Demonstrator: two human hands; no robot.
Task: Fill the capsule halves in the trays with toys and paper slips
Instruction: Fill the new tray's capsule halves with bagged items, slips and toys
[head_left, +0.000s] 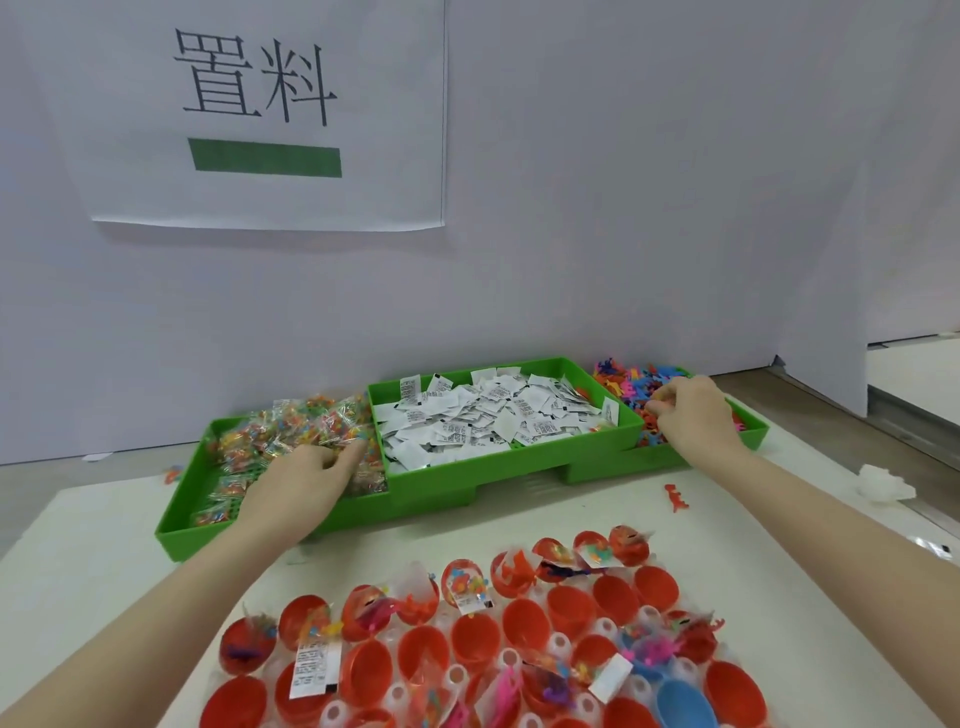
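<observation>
I see a pale surface (779, 525) set against a white wall (623, 208), with a paper sign (270, 114) bearing two printed characters and a green bar taped above the work. Three green trays stand in a row at the back. The left tray (182, 525) holds small clear toy packets (291, 426), the middle tray (509, 465) is heaped with white paper slips (488, 415), and the right tray (753, 431) holds loose coloured toy figures (628, 384).

My left hand (306, 478) lies in the left tray, its fingers reaching onto the packets; I cannot tell whether it grips one. My right hand (691, 410) is in the right tray, fingers curled and pinching among the toy figures.

Nearer to me, well apart from both hands, sits the clear holder (558, 644) of red capsule halves (524, 623). Several halves along its far rows and left side already carry toys and slips; others near the middle stand bare. One blue half (680, 701) lies at the near edge. A stray orange figure (675, 496) rests on the surface before the right tray, and a crumpled white scrap (883, 483) lies to the far right.
</observation>
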